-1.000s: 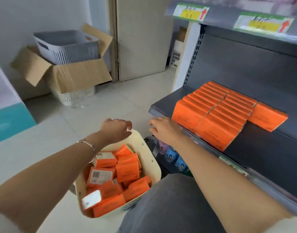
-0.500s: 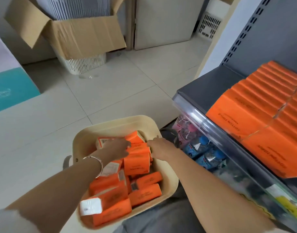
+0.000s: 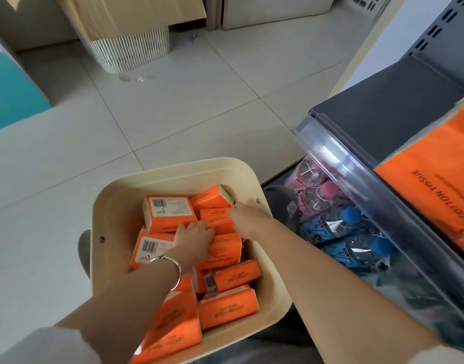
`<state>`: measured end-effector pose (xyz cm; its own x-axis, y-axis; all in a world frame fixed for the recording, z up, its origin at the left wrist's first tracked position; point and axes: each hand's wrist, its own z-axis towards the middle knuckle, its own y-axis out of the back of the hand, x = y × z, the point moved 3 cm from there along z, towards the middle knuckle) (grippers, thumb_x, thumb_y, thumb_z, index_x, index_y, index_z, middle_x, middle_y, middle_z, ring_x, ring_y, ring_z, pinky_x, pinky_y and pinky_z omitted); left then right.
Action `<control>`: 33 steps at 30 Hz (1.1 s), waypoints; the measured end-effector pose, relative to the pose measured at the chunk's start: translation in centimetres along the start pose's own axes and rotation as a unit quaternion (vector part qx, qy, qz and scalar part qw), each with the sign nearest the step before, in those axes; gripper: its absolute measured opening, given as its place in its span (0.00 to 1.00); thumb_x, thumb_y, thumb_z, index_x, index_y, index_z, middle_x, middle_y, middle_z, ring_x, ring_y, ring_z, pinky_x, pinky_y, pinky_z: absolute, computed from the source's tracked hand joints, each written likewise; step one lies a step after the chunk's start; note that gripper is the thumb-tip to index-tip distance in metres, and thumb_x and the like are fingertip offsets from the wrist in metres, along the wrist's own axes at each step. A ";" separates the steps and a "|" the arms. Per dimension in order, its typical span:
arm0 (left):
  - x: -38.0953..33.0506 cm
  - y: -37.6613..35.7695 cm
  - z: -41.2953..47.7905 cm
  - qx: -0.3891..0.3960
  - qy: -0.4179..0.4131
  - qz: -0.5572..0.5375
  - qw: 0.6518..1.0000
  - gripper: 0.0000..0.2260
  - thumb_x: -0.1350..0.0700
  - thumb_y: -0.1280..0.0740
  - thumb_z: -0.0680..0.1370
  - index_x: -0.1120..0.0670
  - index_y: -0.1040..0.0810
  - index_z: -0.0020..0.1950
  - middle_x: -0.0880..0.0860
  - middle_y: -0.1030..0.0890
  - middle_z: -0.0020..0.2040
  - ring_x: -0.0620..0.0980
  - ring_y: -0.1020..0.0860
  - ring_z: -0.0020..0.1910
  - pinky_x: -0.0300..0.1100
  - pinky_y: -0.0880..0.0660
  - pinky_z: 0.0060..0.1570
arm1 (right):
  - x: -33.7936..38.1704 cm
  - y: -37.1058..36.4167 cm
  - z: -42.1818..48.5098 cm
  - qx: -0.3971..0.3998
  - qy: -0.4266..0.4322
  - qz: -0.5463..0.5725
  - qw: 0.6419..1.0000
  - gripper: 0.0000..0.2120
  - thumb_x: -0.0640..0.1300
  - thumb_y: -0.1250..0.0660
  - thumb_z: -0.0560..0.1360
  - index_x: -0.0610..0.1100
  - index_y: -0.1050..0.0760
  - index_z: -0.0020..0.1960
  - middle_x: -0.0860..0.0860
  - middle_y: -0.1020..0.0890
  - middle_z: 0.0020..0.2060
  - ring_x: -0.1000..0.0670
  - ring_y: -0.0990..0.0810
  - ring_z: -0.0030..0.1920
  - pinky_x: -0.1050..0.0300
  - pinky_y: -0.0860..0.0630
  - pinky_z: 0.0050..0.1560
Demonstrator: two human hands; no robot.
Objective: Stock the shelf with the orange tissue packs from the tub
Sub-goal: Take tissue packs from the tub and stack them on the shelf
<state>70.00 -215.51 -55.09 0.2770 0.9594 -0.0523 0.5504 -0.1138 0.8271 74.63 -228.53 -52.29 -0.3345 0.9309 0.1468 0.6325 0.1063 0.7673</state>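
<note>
A cream tub (image 3: 173,166) on the floor holds several orange tissue packs (image 3: 233,277) lying in a loose pile. Both my hands are down inside it. My left hand (image 3: 195,239), with a silver bangle at the wrist, has its fingers curled over the edge of a middle orange pack (image 3: 225,248). My right hand (image 3: 248,219) reaches in from the right, its fingers bent down over the neighbouring orange pack (image 3: 215,218); the fingertips are hidden. The dark grey shelf (image 3: 383,101) at the right carries a row of orange packs (image 3: 430,166) behind its clear front rail.
Below the shelf lies a lower level with pink and blue wrapped goods (image 3: 338,229). A white ribbed basket (image 3: 131,51) under a cardboard box stands on the tiled floor at the back. A teal and white box (image 3: 7,98) is at far left. My grey trouser knee is at the bottom.
My view has tipped down and closer to the tub. Both hands have gone from the tub's rim down onto the packs and closed on them.
</note>
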 end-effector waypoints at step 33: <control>2.2 13.9 -9.7 -0.147 -0.016 0.039 0.988 0.16 0.52 0.35 0.75 0.47 0.31 0.63 0.51 0.26 0.59 0.54 0.25 0.59 0.49 0.31 0.56 | 2.0 9.7 -11.2 -0.232 -0.085 0.047 0.968 0.13 0.39 0.38 0.76 0.38 0.32 0.59 0.40 0.23 0.55 0.38 0.22 0.55 0.49 0.26 0.46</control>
<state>70.61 -212.51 -38.22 0.3375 0.9413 0.0050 0.2751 -0.1037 0.9558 72.29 -229.56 -37.51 -0.1464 0.9770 0.1549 0.2597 -0.1131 0.9590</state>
